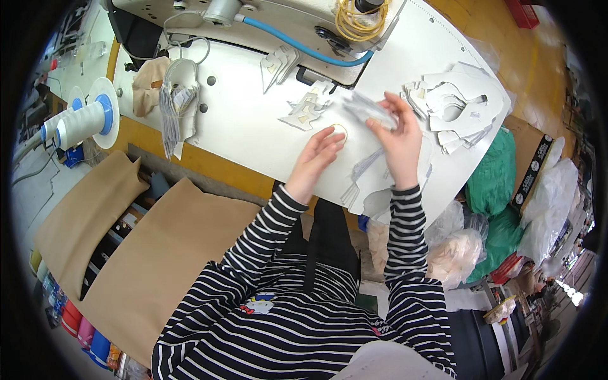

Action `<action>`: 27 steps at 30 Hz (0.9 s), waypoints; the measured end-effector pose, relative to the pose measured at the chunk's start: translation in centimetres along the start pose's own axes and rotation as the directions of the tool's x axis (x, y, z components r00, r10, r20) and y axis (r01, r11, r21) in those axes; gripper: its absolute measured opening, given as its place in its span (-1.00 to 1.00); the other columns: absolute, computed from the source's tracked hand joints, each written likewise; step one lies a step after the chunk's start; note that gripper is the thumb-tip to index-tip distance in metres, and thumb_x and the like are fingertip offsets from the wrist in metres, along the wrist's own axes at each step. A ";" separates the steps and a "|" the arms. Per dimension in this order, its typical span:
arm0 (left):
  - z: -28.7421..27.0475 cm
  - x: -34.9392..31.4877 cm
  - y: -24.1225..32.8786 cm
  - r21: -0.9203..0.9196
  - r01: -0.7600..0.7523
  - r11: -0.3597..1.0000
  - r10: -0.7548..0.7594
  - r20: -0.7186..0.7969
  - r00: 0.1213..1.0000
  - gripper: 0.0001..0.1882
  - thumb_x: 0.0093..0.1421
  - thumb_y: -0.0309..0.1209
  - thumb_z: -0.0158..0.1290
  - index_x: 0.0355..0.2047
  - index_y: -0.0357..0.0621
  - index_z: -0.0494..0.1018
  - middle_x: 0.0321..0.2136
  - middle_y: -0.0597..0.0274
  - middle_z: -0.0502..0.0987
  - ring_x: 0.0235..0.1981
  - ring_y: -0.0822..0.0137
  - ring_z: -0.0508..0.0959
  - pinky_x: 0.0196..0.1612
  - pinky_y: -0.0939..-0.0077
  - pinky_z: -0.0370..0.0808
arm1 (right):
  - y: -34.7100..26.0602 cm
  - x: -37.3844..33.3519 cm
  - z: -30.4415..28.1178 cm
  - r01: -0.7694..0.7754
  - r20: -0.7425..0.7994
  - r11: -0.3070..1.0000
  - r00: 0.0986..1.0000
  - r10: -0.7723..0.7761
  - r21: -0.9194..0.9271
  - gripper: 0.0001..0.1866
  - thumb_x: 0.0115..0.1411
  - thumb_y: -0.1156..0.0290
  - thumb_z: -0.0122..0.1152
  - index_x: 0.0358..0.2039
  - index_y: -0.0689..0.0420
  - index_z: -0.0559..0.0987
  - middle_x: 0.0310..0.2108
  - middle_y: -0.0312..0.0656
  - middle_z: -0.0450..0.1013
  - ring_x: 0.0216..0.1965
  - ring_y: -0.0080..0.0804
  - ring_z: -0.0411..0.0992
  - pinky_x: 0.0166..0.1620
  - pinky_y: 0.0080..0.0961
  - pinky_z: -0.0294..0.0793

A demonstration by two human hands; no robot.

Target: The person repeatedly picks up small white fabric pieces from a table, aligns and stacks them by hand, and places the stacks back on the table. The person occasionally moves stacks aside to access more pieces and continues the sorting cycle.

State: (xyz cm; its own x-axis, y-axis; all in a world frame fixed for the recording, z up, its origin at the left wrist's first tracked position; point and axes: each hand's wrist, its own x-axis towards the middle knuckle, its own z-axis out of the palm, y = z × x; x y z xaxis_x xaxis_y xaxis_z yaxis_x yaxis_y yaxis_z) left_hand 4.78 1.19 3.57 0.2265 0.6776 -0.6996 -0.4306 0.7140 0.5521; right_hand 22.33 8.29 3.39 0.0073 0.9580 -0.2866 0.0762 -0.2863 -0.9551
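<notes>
My right hand [403, 142] grips a stack of thin white cut pieces [362, 107], blurred by motion, between thumb and fingers above the white table. Beside it, my left hand [315, 158] has its fingers bent together, with a thin tan loop like a rubber band [346, 130] at the fingertips. Left of the held stack lies a small pile of shaped white pieces [306, 109]. Below my right hand, another fanned stack of grey-white pieces [361, 174] rests near the table's front edge. To the right sits a larger pile of curved white cut pieces [467, 104].
A sewing machine [253, 22] with a blue hose [304, 42] spans the back. Bundled pieces [178, 104] and tan pieces [149, 85] lie on the left. White thread cones [82, 123] stand farther left. Green bags [494, 171] flank the table's right edge.
</notes>
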 end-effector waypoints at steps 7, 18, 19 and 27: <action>7.6 -1.9 2.7 -0.367 -0.217 0.905 0.226 -0.018 0.974 -0.39 0.34 -0.05 -0.10 0.24 -0.16 0.09 0.24 -0.04 0.22 0.28 0.23 0.18 0.31 0.29 0.10 | -6.2 -7.8 1.3 0.288 0.135 0.853 0.958 -0.254 -0.435 -0.44 -0.03 0.66 0.28 0.05 0.30 0.40 -0.04 -0.05 0.37 0.01 -0.17 0.38 0.12 -0.31 0.37; 11.6 -9.8 6.2 -0.398 0.193 0.897 -0.058 0.327 0.943 -0.59 0.42 -0.21 -0.30 0.13 -0.18 0.24 0.14 0.11 0.34 0.16 0.25 0.34 0.22 0.37 0.29 | -16.1 -14.3 -1.4 0.530 0.135 0.767 0.844 -0.519 -0.363 -0.40 -0.01 0.52 0.35 0.09 0.23 0.40 0.12 -0.04 0.33 0.16 -0.04 0.30 0.19 -0.27 0.31; 11.6 -9.9 6.4 -0.379 0.186 0.906 -0.004 0.433 0.901 -0.59 0.43 -0.20 -0.33 0.13 -0.19 0.24 0.17 0.08 0.31 0.19 0.23 0.32 0.25 0.35 0.27 | -16.6 -14.6 -1.8 0.533 0.146 0.767 0.843 -0.518 -0.356 -0.42 -0.02 0.53 0.36 0.07 0.22 0.42 0.12 -0.04 0.34 0.14 -0.07 0.33 0.16 -0.31 0.35; 11.6 -11.0 5.2 -0.181 0.188 0.965 -0.062 0.540 0.840 -0.42 0.27 -0.06 -0.14 0.20 -0.10 0.22 0.21 0.03 0.26 0.22 0.14 0.27 0.29 0.21 0.15 | -19.5 -17.6 -2.7 0.666 0.331 0.641 0.746 -0.578 -0.382 -0.42 -0.03 0.41 0.38 0.06 0.11 0.48 0.10 -0.10 0.35 0.09 -0.15 0.36 0.15 -0.26 0.34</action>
State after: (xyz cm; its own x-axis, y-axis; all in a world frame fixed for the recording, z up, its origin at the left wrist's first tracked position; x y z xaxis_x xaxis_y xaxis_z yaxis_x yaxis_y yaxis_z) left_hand 10.13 -0.53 19.42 0.6883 0.6198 -0.3770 -0.5316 0.7845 0.3193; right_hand 23.37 -2.99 27.26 -0.3687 0.8751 0.3133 0.4348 0.4603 -0.7740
